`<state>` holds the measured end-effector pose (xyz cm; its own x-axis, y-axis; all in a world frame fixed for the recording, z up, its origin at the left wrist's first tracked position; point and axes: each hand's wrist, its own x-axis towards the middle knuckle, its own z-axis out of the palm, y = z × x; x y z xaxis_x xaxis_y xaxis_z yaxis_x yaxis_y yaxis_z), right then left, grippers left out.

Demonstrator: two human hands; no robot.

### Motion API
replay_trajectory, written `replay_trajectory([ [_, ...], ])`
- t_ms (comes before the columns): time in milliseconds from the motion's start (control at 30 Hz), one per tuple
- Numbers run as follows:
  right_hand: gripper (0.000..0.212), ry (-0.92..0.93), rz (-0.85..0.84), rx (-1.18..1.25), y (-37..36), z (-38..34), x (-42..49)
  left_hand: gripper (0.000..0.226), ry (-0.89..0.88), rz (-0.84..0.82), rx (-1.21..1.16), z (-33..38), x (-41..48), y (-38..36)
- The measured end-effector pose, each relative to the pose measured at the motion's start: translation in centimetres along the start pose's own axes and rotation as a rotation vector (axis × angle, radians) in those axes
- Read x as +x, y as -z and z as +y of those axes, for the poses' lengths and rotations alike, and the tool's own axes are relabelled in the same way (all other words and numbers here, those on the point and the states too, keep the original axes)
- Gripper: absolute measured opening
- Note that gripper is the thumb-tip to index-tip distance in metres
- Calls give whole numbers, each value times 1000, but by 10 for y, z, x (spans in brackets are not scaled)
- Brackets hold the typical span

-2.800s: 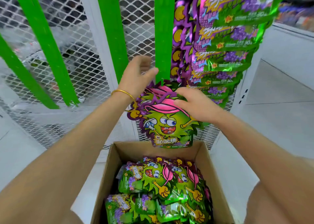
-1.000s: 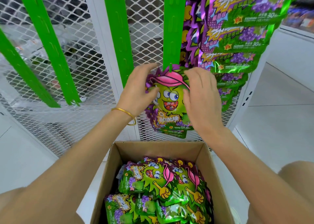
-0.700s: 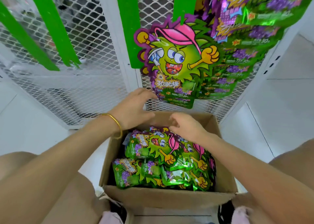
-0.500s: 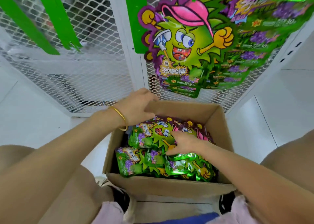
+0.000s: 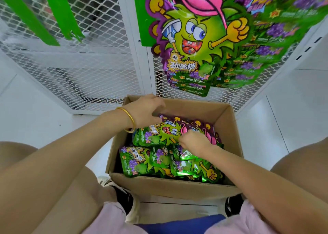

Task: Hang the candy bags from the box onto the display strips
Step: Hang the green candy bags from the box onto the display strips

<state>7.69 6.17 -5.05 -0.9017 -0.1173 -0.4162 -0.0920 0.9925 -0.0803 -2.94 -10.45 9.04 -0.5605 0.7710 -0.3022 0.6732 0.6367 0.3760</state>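
Head view. The hung candy bag (image 5: 197,38) now dangles from the green display strip (image 5: 140,12). Both hands have let it go and dropped into the box (image 5: 170,186). The right hand (image 5: 194,142) has its grip pinched on the top bag (image 5: 159,134) of the stack. The left hand (image 5: 143,112) lies loose-fingered at that bag's far corner, holding nothing. Judgement: one hanging complete, next pick begun.

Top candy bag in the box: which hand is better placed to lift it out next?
Likely right. The right hand has fingers curled onto the top green-and-purple cartoon candy bag near its middle; the left hand only touches its far corner inside the brown cardboard box.
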Motion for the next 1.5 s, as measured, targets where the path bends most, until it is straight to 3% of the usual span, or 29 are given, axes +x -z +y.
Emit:
replay_trajectory([
  [100, 29, -29, 169, 63, 12, 10, -7, 48, 6, -40, 17, -2, 2, -6],
  [200, 24, -74, 359, 279, 42, 16, -14, 49, 15, -78, 23, -4, 4, -13],
  [300, 26, -128, 426, 550, 83, 18, -22, 59, 2, -57, 7, -3, 6, -19],
  [367, 27, -197, 437, 848, 105, 20, -29, 74, -26, 5, -16, 1, 6, -20],
  [467, 6, -348, 351, 1439, 123, 20, -40, 97, -97, 36, -74, 9, 4, -20],
  [567, 23, -437, 320, 1864, 132, 16, -45, 108, -121, -23, -202, 19, 1, -21],
  [733, 7, -568, 315, 2274, 135, 10, -48, 89, -80, -21, -337, 23, -3, -16],
  [900, 13, -610, 250, 2523, 135, 15, -51, 57, -42, -41, -393, 29, -6, -4],
  [967, 14, -621, 228, 2527, 135, 15, -54, 39, -26, 104, -190, 28, -4, -2],
  [1033, 16, -648, 186, 2358, 134, 17, -58, 16, 2, 237, -153, 22, -2, 1],
  [1067, 21, -672, 189, 2091, 133, 20, -60, 7, 19, 271, -203, 20, -2, 3],
  [1167, 35, -582, 258, 767, 124, 29, -64, 6, 45, 289, -320, 16, 0, 10],
  [1200, 38, -520, 346, 557, 123, 29, -65, 8, 37, 280, -321, 17, 1, 11],
  [1267, 36, -317, 499, 729, 126, 22, -68, 13, 15, 253, -327, 20, 1, 11],
  [1367, 25, -53, 536, 1130, 138, 9, -73, 13, 1, 227, -380, 23, 1, 14],
  [1500, 25, 43, 554, 1031, 150, 10, -74, 9, -21, 234, -453, 27, 0, 21],
])
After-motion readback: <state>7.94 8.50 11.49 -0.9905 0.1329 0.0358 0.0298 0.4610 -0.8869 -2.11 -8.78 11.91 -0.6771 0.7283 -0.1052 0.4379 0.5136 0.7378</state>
